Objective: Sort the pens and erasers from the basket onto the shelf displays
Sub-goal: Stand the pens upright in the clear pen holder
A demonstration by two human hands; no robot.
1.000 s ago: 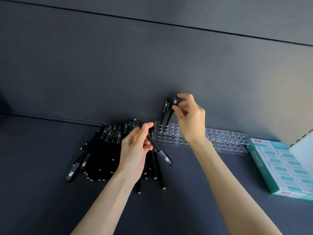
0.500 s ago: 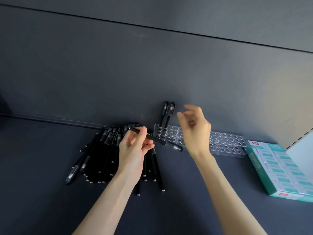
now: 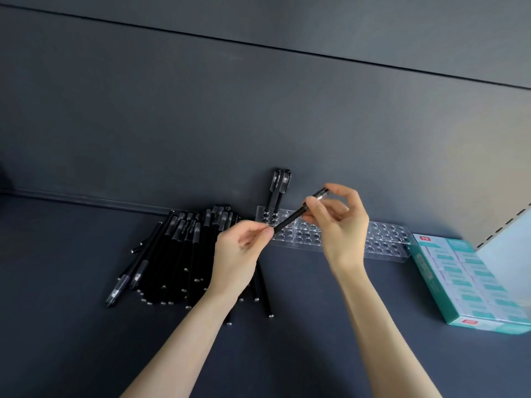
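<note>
On the left, a pile of black pens (image 3: 178, 254) lies on the dark shelf (image 3: 71, 340). Our left hand (image 3: 238, 254) is in front of that pile and pinches the low end of one pen (image 3: 290, 218) between thumb and finger. This pen is up in the air and slants up to the right, over the left part of the clear holder (image 3: 385, 242). Behind it, two pens (image 3: 278, 188) stand in the holes at the holder's left end, caps on top. Our right hand (image 3: 342, 225) pinches the cap end of the same pen, so both hands hold it at once. We think the job now is to pass the pen to the right hand and stand it in a hole. To do it well, the left fingers should let go only when the right fingers have a good hold. Then we should turn the pen straight up, cap on top like the two others. We should aim its low end at a free hole next to them and push gently straight down, so we do not bump them or slide the holder. Just beside the holder's right end lies a green box of erasers (image 3: 465, 282).
</note>
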